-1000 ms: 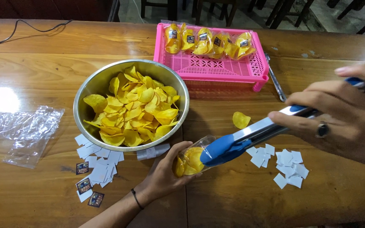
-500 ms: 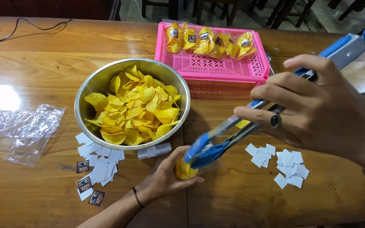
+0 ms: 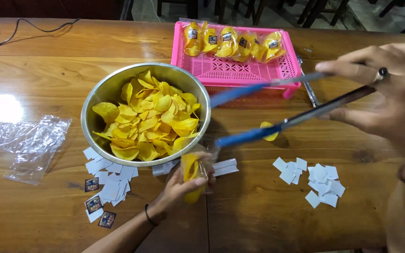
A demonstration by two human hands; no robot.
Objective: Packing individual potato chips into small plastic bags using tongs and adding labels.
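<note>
A small clear bag of chips (image 3: 191,173) is sitting just in front of the steel bowl (image 3: 100,96), the left hand (image 3: 183,185) grasping it. The right hand (image 3: 390,96) is gripping blue-tipped tongs (image 3: 268,110), spread open, right of the bowl. A pink basket (image 3: 240,72) is lying behind the bowl.

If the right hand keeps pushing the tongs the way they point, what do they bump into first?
Probably the metal bowl of yellow chips. The right hand aims the open blue-tipped tongs leftward at its rim, just above the small bag in the left hand. Depth is unclear.
</note>
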